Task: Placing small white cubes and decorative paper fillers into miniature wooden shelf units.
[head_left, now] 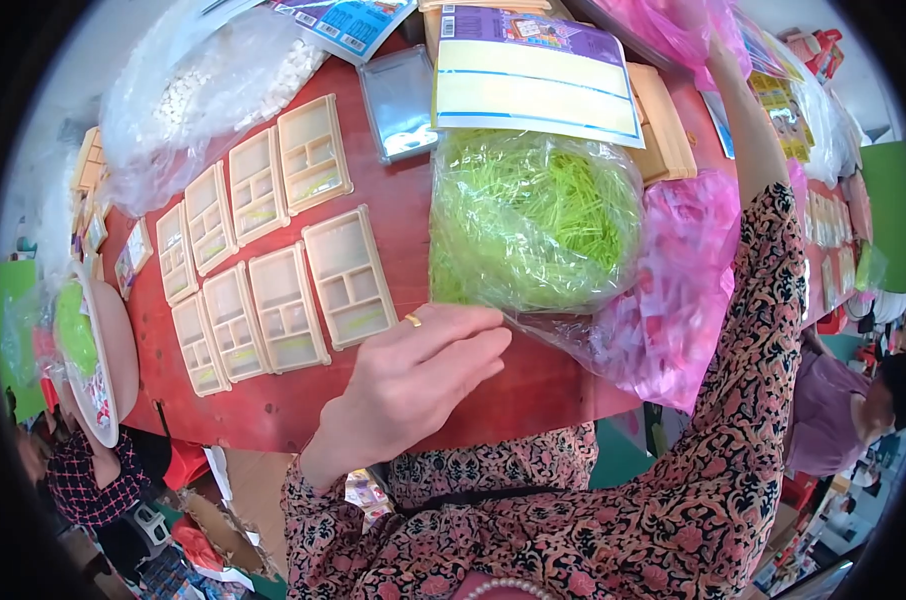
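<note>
My left hand (413, 375), a ring on one finger, hovers over the table's near edge. Its fingers are bent and pressed together, tips beside the lower edge of a clear plastic bag (463, 285); whatever they may hold is too small to make out. Bright green shredded filler (563, 200) fills that bag. My right arm stretches to the far right, where my right hand (711, 50) is at a pink plastic bag (643, 25), its fingers hidden. Left of the filler, several cream compartment trays (351, 275) lie in two rows, with green shreds in some lower compartments.
A purple and yellow printed sheet (538, 85) lies over the filler bag's far side, beside a clear plastic box (398, 100). Pink plastic (678, 290) bunches on the right. White pieces fill a large clear bag (213, 90). Other people sit left and right (828, 420).
</note>
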A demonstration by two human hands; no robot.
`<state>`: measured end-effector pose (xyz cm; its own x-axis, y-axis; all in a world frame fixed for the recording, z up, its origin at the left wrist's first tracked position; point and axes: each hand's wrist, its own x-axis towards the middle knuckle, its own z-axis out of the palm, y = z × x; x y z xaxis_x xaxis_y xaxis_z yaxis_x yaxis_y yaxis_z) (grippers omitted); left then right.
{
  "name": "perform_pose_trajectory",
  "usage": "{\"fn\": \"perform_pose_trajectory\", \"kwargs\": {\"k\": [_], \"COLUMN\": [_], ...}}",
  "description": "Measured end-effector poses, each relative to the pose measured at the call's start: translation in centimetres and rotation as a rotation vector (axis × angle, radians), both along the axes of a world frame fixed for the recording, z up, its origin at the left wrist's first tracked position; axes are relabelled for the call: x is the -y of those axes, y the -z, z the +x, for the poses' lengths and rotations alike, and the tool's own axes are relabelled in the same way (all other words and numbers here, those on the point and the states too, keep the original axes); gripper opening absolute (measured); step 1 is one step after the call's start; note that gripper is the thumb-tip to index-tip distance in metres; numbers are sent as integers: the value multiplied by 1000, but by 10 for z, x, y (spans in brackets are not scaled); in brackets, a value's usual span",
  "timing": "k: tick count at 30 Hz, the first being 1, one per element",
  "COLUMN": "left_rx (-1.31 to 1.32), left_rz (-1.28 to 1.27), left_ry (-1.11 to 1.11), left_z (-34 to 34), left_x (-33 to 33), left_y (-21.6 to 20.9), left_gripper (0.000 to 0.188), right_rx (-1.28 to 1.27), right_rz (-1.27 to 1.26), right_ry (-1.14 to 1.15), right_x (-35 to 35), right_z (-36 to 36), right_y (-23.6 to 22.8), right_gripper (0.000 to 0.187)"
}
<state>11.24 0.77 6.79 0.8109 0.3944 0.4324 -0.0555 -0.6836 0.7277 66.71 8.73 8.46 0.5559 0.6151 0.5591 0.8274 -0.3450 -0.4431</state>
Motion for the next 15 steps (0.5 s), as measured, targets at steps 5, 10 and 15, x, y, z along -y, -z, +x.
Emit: {"fn": "perform_pose_trajectory", "kwargs": {"k": [5,10,15], "left_rx": [203,376,499], "left_rz": [-498,-711,-763], "left_ry": [259,350,542], "left_z": [-16,-15,-15], "left_x": [-6,19,25], "left_y": [-34,-82,-73], "left_gripper": [27,42,44], "right_rx": [43,62,-661], "right_rz": [27,43,663], "right_ry": [106,163,-193], "right_x": [7,-9,3], "right_z": [-14,-28,30], "right_y": [8,24,15], "right_gripper": [20,20,11]}}
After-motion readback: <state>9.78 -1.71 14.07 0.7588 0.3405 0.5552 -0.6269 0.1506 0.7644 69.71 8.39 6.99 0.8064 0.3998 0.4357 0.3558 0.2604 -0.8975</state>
